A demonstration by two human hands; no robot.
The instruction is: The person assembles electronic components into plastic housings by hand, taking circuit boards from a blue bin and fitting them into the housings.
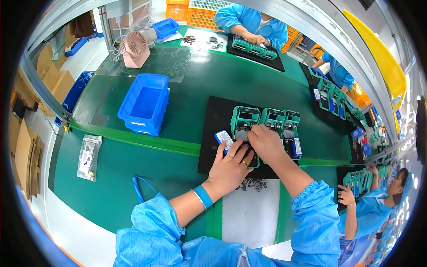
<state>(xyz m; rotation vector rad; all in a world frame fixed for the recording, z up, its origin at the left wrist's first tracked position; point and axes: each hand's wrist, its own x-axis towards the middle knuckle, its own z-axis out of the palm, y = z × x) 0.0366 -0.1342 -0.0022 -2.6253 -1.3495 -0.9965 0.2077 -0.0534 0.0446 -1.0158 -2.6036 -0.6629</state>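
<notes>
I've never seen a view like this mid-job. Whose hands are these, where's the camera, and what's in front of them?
No machine here: these are a person's bare hands, seen by a fisheye camera on their head, so straight edges bend. Three green housings sit on a black mat. The left hand rests beside a blue block; the right hand reaches into the leftmost housing. Anything pinched is hidden. Leftward on the green bench are blue bins and a clear bag.

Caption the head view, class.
Left hand and right hand work at the leftmost of three teal housings on a black mat.
</notes>
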